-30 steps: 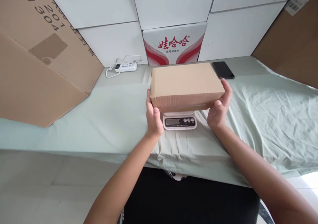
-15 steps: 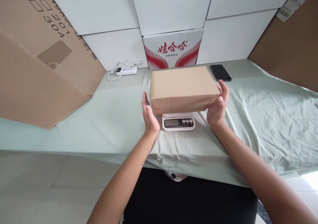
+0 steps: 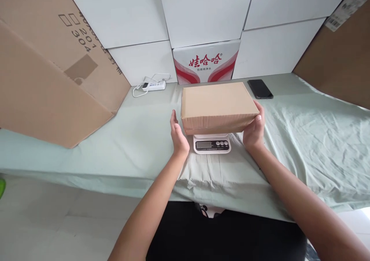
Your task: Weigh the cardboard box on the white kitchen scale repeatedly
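Observation:
A closed brown cardboard box (image 3: 221, 101) sits over a white digital kitchen scale (image 3: 212, 151), covering its platform. Only the scale's front panel, with a small display and several buttons, shows below the box; I cannot read any figure on the display. My left hand (image 3: 179, 139) is upright and open beside the box's left end, palm turned inward, with a narrow gap between them. At the right front corner, my right hand (image 3: 254, 132) is against the box, its thumb near the front edge and its fingers partly hidden behind the side.
A black phone (image 3: 260, 89) lies behind on the right of the green cloth (image 3: 138, 137). A white power strip (image 3: 154, 86) with a cable lies at the back left. White boxes (image 3: 205, 12) and a printed carton (image 3: 206, 62) wall the back; large cardboard sheets (image 3: 58, 79) flank the left.
My right hand's fingers have drawn in closer around the box's right end. The whole view has shifted slightly; the box stays over the scale and my left hand stays beside it.

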A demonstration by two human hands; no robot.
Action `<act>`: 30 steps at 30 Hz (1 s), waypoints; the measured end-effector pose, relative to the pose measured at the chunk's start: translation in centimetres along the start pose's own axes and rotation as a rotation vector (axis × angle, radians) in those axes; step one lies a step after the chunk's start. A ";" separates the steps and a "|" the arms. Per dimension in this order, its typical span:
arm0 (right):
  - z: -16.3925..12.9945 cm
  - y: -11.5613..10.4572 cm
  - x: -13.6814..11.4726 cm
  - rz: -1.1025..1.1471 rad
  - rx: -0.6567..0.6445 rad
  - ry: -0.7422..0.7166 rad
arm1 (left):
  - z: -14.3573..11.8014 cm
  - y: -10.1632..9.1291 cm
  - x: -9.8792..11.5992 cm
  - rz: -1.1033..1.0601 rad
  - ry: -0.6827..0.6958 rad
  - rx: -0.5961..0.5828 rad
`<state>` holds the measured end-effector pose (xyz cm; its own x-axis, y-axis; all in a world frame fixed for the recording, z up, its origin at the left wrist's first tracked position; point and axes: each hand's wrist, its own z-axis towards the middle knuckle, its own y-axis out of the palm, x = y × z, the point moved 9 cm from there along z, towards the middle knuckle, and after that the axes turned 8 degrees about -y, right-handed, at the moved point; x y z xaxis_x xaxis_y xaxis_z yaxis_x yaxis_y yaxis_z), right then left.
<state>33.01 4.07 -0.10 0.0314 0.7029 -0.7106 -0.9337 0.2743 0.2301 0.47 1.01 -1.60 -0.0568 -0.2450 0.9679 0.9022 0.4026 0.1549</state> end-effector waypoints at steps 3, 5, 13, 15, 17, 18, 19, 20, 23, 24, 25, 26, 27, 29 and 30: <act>0.1 0.1 -0.1 0.006 0.011 0.001 | -0.1 0.5 0.8 0.023 0.041 -0.055; 0.0 0.1 -0.1 0.025 0.030 0.023 | -0.4 1.0 1.3 0.044 0.082 -0.102; -0.3 0.1 -0.5 -0.048 -0.037 -0.006 | -0.7 1.4 2.1 0.105 0.151 -0.160; -0.5 0.0 -0.7 -0.066 -0.044 -0.016 | -0.8 1.6 2.2 0.103 0.143 -0.172; -0.7 0.2 -1.1 -0.082 -0.056 -0.022 | -1.0 1.7 2.1 0.095 0.127 -0.183; -0.8 0.5 -1.3 -0.088 -0.068 -0.025 | -1.2 1.8 2.0 0.088 0.119 -0.187; -1.0 0.7 -1.6 -0.090 -0.078 -0.028 | -1.3 1.7 1.9 0.079 0.110 -0.188; -1.1 0.8 -1.8 -0.089 -0.083 -0.029 | -1.4 1.7 1.9 0.069 0.100 -0.185; -0.7 1.0 -2.7 -0.087 -0.102 -0.022 | -1.3 1.3 2.6 0.024 0.074 -0.181; -0.2 0.9 -3.2 -0.092 -0.106 -0.028 | -1.0 1.1 3.3 0.010 0.076 -0.188; 0.6 0.9 -3.9 -0.098 -0.109 -0.044 | -0.6 1.1 4.2 -0.001 0.087 -0.199; 1.6 1.0 -4.5 -0.105 -0.116 -0.067 | 0.1 1.1 5.3 -0.009 0.104 -0.213; 2.8 1.2 -5.2 -0.104 -0.119 -0.101 | 1.0 1.3 6.4 -0.005 0.131 -0.233; 5.4 2.5 -5.8 -0.081 -0.173 -0.147 | 3.5 2.0 7.9 -0.010 0.160 -0.271; 6.7 3.5 -5.7 -0.054 -0.194 -0.175 | 5.0 2.5 8.1 -0.022 0.167 -0.291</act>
<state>31.98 5.40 9.18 0.1282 0.7981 -0.5887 -0.9794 0.1951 0.0512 0.16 4.47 7.65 -0.0288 -0.4013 0.9155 0.9871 0.1326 0.0892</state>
